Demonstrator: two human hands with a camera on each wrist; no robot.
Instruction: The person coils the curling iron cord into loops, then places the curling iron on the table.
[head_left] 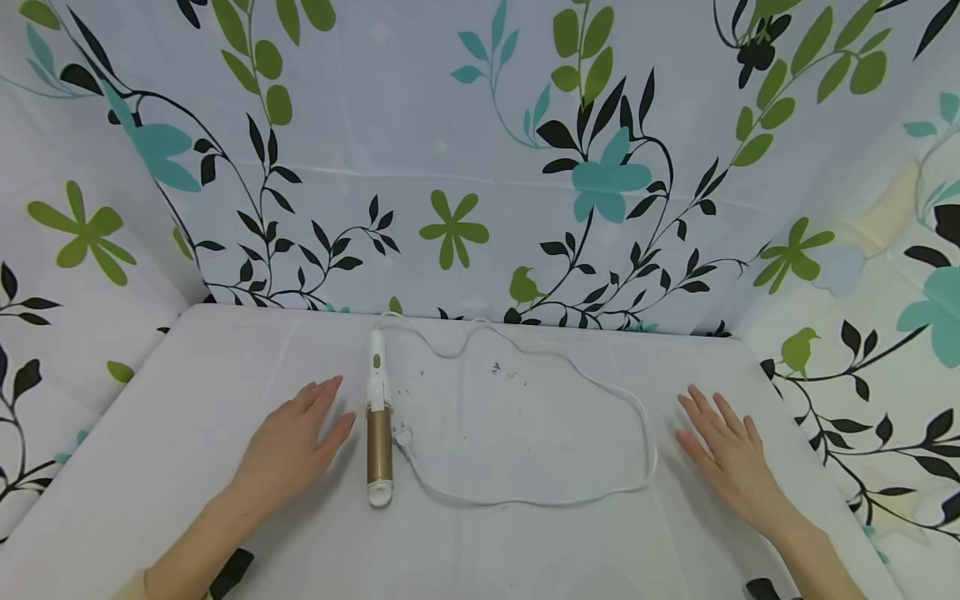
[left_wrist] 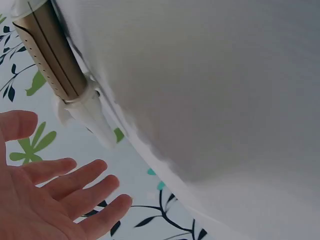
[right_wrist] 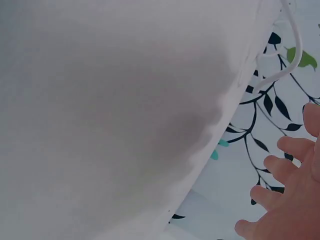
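Observation:
A curling iron (head_left: 380, 442) with a gold barrel and white handle lies on the white table, its handle toward the back. Its white cord (head_left: 651, 433) loops out to the right and comes back to a plug (head_left: 403, 437) beside the barrel. My left hand (head_left: 288, 437) is just left of the iron, fingers spread and holding nothing. In the left wrist view the gold barrel (left_wrist: 52, 55) shows above the thumb. My right hand (head_left: 723, 458) hovers right of the cord loop with its fingers extended, nothing in it. The cord (right_wrist: 297, 45) appears above that hand in the right wrist view.
The white table (head_left: 525, 550) meets a backdrop cloth (head_left: 510, 233) printed with leaves, flowers and birds at the back and both sides. Small dark crumbs (head_left: 496, 367) lie scattered inside the cord loop. A black strap (head_left: 232, 572) is at the left wrist.

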